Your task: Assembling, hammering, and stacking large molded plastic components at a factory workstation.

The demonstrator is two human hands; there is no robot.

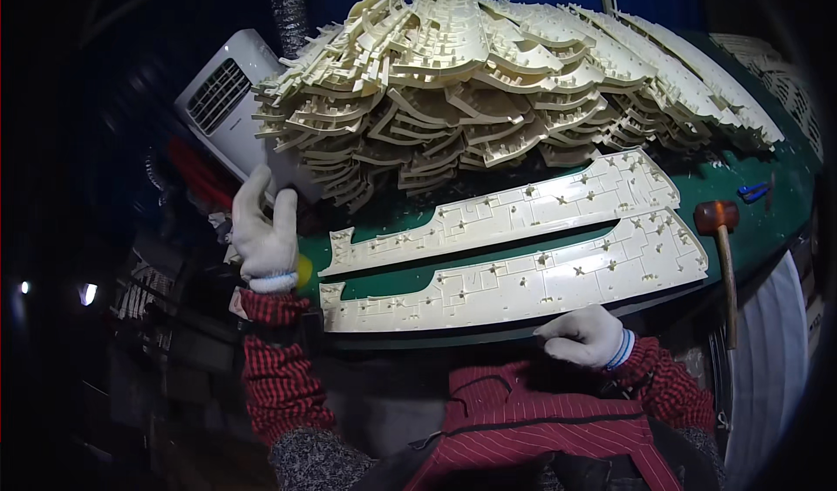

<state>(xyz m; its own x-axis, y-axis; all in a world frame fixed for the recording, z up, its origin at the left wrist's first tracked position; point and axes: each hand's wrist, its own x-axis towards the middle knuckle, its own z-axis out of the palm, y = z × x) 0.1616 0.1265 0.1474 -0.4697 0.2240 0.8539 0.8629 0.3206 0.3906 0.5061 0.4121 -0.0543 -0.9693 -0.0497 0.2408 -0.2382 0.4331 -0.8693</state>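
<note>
Two long cream plastic panels, a far panel and a near panel, lie side by side on the green table. Small star-shaped clips or bosses dot their upper faces. At the table's left end, my left hand in a white glove is raised with its fingers apart, and nothing shows in it. Something yellow sits beside that wrist, partly hidden. By the near panel's front edge is my right hand, also gloved, its fingers curled closed. Whether it holds anything is hidden.
A tall heap of similar cream panels covers the back of the table. On the right lie a mallet, its wooden handle overhanging the front edge, and a blue-handled tool. A white portable air conditioner stands behind at left.
</note>
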